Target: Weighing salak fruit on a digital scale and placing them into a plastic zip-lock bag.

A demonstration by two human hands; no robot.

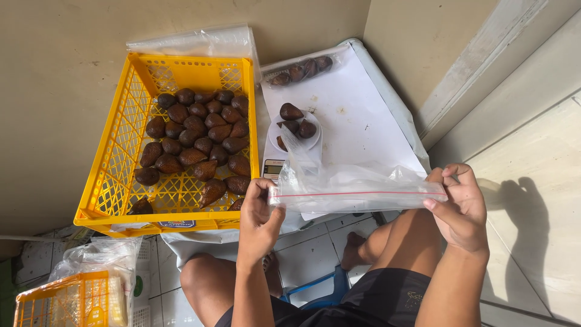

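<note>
I see both hands stretching a clear zip bag [357,191] flat between them, over the knees and just in front of the scale. Thin crinkly film, rectangular, red seal line along the mouth, looks unfilled. Left hand [259,218] pinches the bag's left end, thumb on top, fingers curled under. Right hand [463,209] pinches the right end, fingertips pressed together on the seal strip.

Behind the bag: small white digital scale [284,154] with a round pan carrying about four snake fruits [292,112], dark brown, scaly skin, teardrop shape with pointed tips. The scale sits on a white sheet [363,121] covering a low table. At the sheet's far edge lies a filled clear bag [301,71] with a row of the same fruit.

Left of the scale: yellow plastic crate [115,175], lattice walls and floor, roughly half covered with loose fruit [196,142]. A second yellow crate [69,303] sits bottom left, next to crumpled plastic. Floor is pale tile.
</note>
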